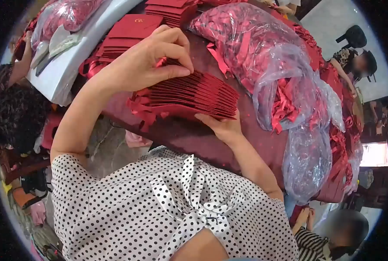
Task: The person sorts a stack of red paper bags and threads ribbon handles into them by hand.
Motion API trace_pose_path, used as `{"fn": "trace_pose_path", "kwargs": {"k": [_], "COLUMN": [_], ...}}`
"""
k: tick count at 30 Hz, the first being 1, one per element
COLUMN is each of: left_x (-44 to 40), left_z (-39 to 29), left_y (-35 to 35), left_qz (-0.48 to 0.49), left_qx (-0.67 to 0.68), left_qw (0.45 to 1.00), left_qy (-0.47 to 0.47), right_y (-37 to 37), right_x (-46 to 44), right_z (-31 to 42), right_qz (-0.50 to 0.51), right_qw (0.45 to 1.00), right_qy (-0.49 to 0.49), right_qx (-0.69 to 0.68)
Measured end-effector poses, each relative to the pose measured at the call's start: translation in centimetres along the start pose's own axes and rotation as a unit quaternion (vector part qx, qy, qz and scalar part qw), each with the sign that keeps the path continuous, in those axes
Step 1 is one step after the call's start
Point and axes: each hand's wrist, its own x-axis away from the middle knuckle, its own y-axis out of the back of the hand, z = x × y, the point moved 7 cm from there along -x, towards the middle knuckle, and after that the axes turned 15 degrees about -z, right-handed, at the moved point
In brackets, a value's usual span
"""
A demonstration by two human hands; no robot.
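Matt folders (198,93), glossy plastic bag (308,163)

Through one wide head-worn camera, we look forward and steeply down over the spotted blouse (115,204) at the left hand (170,54) and right hand (222,127) nearby.

One bundle of red folders (194,93), two hands: one left hand (163,58), one right hand (223,128).
At least ten folders in the bundle, exact number unclear; two stacks (135,32) behind; at least two clear bags (246,43); at least three other people (17,104).
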Motion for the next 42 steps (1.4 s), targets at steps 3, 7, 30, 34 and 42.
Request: {"fn": "trace_pose_path", "kwargs": {"k": [3,7,30,34,42], "left_x": [0.3,0.2,-2.8,-2.9,-2.6], "left_z": [0.3,1.0,-0.2,-0.7,-0.3], "left_y": [0.0,-0.6,-1.8,-2.0,-2.6], "left_qz": [-0.004,-0.024,0.053,0.057,0.096], "left_qx": [-0.041,-0.088,-0.164,-0.162,-0.162], "left_qw": [0.999,0.996,0.982,0.979,0.977], "left_qy": [0.008,-0.005,-0.070,-0.109,-0.097], "right_y": [0.0,-0.2,0.2,-0.2,0.0], "right_x": [0.0,-0.2,-0.4,-0.4,-0.5], "right_z": [-0.2,0.5,-0.7,-0.4,0.3], "right_qz": [0.018,0.024,0.048,0.055,0.068], "right_qw": [0.999,1.000,0.997,0.998,0.996], "right_qy": [-0.029,0.002,-0.011,-0.016,0.022], "right_qx": [0.030,0.019,0.059,-0.001,0.056]}}
